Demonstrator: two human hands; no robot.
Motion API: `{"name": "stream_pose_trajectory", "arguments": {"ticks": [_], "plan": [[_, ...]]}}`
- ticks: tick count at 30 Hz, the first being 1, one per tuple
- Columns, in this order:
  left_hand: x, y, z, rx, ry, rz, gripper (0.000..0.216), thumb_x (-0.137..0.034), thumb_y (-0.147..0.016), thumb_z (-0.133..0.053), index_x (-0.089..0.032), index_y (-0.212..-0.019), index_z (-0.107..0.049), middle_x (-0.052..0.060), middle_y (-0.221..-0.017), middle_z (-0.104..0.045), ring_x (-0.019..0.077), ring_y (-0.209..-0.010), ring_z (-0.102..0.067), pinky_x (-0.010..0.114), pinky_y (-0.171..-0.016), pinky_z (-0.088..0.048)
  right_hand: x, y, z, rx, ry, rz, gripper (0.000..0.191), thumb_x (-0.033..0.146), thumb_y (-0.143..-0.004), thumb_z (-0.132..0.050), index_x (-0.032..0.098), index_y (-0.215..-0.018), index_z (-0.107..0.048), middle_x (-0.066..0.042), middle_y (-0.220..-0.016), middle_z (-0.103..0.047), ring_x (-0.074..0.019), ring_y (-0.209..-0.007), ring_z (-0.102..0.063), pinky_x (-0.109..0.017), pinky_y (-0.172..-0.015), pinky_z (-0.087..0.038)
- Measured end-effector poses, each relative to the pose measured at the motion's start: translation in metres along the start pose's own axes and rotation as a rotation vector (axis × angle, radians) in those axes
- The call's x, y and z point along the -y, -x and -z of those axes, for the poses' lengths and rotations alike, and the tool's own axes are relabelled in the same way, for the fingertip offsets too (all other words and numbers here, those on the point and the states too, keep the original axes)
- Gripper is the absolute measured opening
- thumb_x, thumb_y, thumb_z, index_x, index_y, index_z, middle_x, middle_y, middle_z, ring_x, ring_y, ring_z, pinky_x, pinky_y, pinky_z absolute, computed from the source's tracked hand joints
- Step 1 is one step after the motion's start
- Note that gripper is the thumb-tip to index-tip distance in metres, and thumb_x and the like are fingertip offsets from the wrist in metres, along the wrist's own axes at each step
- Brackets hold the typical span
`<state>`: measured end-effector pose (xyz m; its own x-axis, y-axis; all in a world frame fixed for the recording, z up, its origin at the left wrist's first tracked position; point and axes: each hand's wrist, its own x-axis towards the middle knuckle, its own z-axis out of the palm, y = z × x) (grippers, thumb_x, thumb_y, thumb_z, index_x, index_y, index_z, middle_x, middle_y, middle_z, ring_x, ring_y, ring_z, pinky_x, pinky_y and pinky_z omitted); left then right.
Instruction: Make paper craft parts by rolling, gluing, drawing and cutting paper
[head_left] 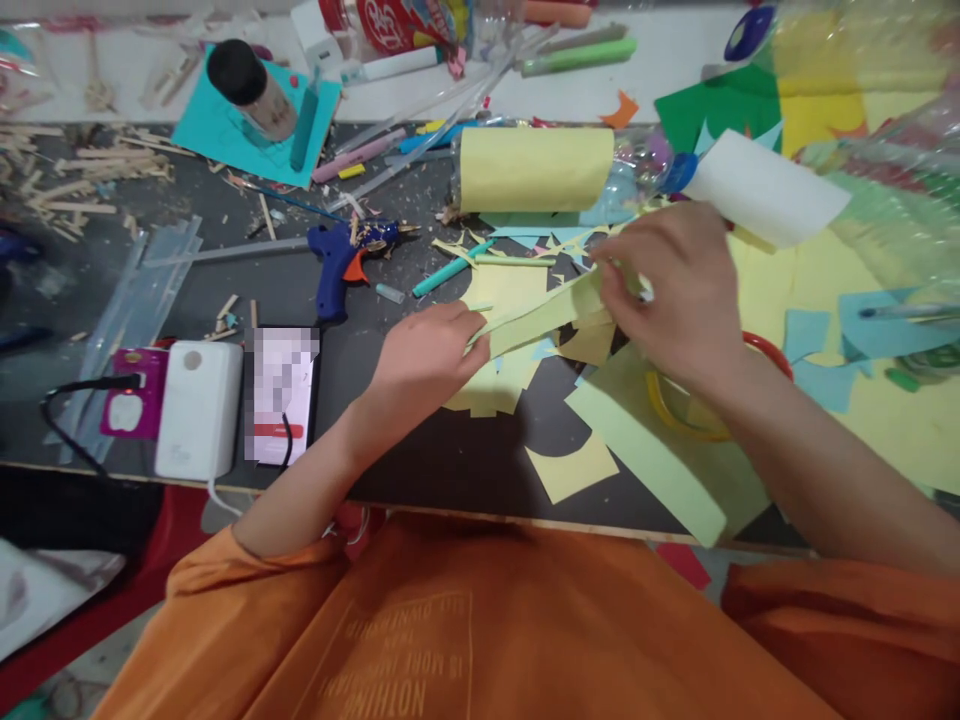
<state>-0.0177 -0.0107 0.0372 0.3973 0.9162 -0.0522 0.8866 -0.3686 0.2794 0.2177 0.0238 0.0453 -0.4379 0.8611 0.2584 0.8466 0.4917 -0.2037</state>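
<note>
My left hand (424, 360) and my right hand (675, 290) both pinch a pale yellow-green paper strip (544, 315) held just above the dark table. The left fingers close on its near-left end, the right fingers on its far-right end. Under the strip lie yellow paper offcuts (495, 390) and a wide light green sheet (645, 440). A roll wrapped in yellow paper (536, 168) lies on its side beyond my hands.
A blue glue gun (341, 262) lies left of centre, a teal pen (450, 270) beside it. A phone (279, 395) and a white charger block (196, 405) rest near the front-left edge (450, 508). Coloured paper sheets (810, 110) cover the right. A jar (251, 90) stands far left.
</note>
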Motion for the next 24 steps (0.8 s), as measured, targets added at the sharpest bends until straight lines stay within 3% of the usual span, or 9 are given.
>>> {"name": "stream_pose_trajectory", "arguments": {"ticks": [1,3,5,6,9,12,15,19,24], "plan": [[-0.001,-0.005,0.001,0.023,0.076,0.028,0.027,-0.023,-0.092,-0.041,-0.018,-0.077,-0.064,0.006,-0.078,-0.064,0.0188,-0.075,-0.059,0.029,-0.061,-0.036,0.0,-0.002,0.003,-0.067,-0.06,-0.049,0.025,0.024,-0.096,-0.042,0.021,-0.117,-0.056,-0.015,-0.115,-0.064,-0.0304,-0.113,-0.058,-0.049,-0.093,-0.045],[-0.003,-0.013,0.001,0.01,0.219,0.067,0.027,-0.023,-0.092,-0.041,-0.018,-0.072,-0.058,0.004,-0.071,-0.059,0.0162,-0.067,-0.055,0.027,-0.058,-0.032,0.001,-0.003,0.001,-0.208,-0.226,-0.151,0.048,0.034,-0.094,-0.052,0.016,-0.136,-0.037,-0.022,-0.14,-0.049,-0.0307,-0.131,-0.048,-0.047,-0.099,-0.045],[-0.004,-0.019,-0.002,-0.05,0.343,0.111,0.027,-0.024,-0.093,-0.04,-0.019,-0.07,-0.053,0.001,-0.063,-0.051,0.0138,-0.059,-0.049,0.026,-0.056,-0.029,0.004,-0.001,-0.011,-0.295,-0.468,-0.268,0.069,0.037,-0.091,-0.057,0.009,-0.143,-0.02,-0.03,-0.151,-0.031,-0.0298,-0.136,-0.045,-0.042,-0.098,-0.047],[-0.004,-0.021,-0.004,-0.079,0.397,0.126,0.027,-0.024,-0.094,-0.039,-0.019,-0.07,-0.051,-0.001,-0.06,-0.048,0.0131,-0.056,-0.047,0.026,-0.055,-0.028,0.006,0.0,-0.019,-0.303,-0.613,-0.337,0.069,0.036,-0.091,-0.056,0.008,-0.142,-0.019,-0.031,-0.15,-0.032,-0.0287,-0.131,-0.05,-0.04,-0.094,-0.05],[-0.008,-0.022,-0.012,-0.12,0.476,0.132,0.026,-0.027,-0.095,-0.038,-0.02,-0.073,-0.049,-0.004,-0.055,-0.04,0.0119,-0.051,-0.043,0.024,-0.054,-0.026,0.018,0.004,-0.043,-0.082,-0.987,-0.481,0.044,0.036,-0.092,-0.045,0.016,-0.13,-0.035,-0.018,-0.117,-0.062,-0.0214,-0.093,-0.067,-0.035,-0.07,-0.054],[-0.015,-0.019,-0.019,-0.077,0.403,0.113,0.025,-0.031,-0.096,-0.039,-0.02,-0.08,-0.053,-0.004,-0.055,-0.042,0.0119,-0.05,-0.041,0.024,-0.053,-0.023,0.032,0.005,-0.055,0.096,-1.236,-0.526,0.015,0.028,-0.08,-0.053,0.022,-0.094,-0.053,0.0,-0.076,-0.06,-0.0157,-0.066,-0.059,-0.03,-0.057,-0.049],[-0.022,-0.016,-0.022,-0.025,0.254,0.086,0.028,-0.033,-0.096,-0.039,-0.019,-0.082,-0.057,-0.002,-0.058,-0.049,0.0127,-0.052,-0.043,0.025,-0.052,-0.019,0.038,0.0,-0.055,0.044,-1.299,-0.637,0.005,0.018,-0.07,-0.055,0.023,-0.071,-0.053,0.004,-0.063,-0.05,-0.013,-0.058,-0.05,-0.027,-0.053,-0.043],[-0.025,-0.014,-0.023,0.035,0.184,0.069,0.031,-0.032,-0.093,-0.039,-0.019,-0.069,-0.054,0.001,-0.058,-0.052,0.0129,-0.053,-0.041,0.027,-0.052,-0.016,0.028,-0.013,-0.049,-0.053,-1.255,-0.705,0.011,0.02,-0.076,-0.054,0.023,-0.065,-0.053,0.002,-0.064,-0.053,-0.0152,-0.065,-0.054,-0.029,-0.058,-0.045],[-0.025,-0.014,-0.022,0.032,0.349,0.09,0.03,-0.023,-0.084,-0.043,-0.021,-0.056,-0.032,-0.004,-0.049,-0.032,0.0107,-0.048,-0.026,0.026,-0.05,-0.016,0.013,-0.028,-0.044,-0.135,-1.27,-0.728,0.019,0.017,-0.082,-0.056,0.022,-0.065,-0.049,0.002,-0.064,-0.052,-0.0111,-0.061,-0.05,-0.026,-0.057,-0.044]]}}
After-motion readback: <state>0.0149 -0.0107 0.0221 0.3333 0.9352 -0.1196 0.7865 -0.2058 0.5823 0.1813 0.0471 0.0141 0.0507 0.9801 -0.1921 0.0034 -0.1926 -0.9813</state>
